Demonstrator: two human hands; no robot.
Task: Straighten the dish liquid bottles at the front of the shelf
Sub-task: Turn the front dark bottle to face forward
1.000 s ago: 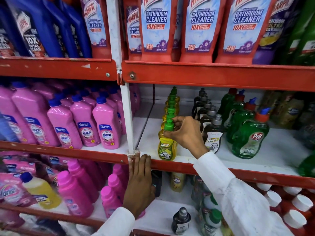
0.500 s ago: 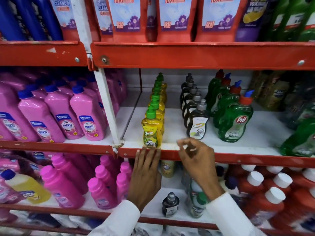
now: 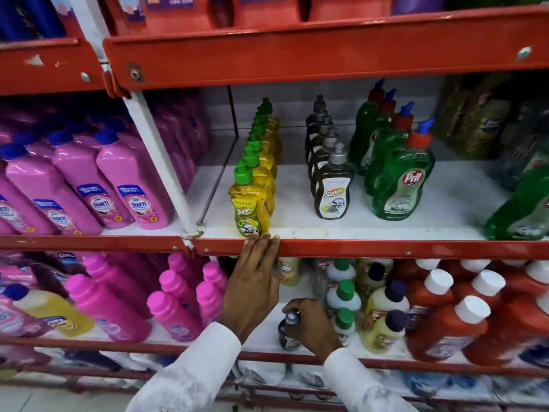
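Observation:
A row of yellow Super dish liquid bottles (image 3: 249, 203) with green caps stands upright at the shelf front. Right of it runs a row of dark Super bottles (image 3: 332, 191), then green Pril bottles (image 3: 399, 185). My left hand (image 3: 252, 281) rests flat with its fingertips on the red shelf edge (image 3: 386, 248), just below the front yellow bottle. On the shelf below, my right hand (image 3: 312, 325) is closed around a small dark bottle with a grey cap (image 3: 287, 331).
Pink Shakti bottles (image 3: 133, 185) fill the left bay beyond a white upright (image 3: 160, 165). The lower shelf holds pink bottles (image 3: 178, 307), small green-capped and yellowish bottles (image 3: 383, 310), and red bottles with white caps (image 3: 454, 322). A green bottle (image 3: 523, 203) leans at the far right.
My right hand left the yellow bottle's cap, dropped past the shelf edge to the lower shelf and closed on the small dark bottle. The view tilted downward. My left hand stayed on the edge.

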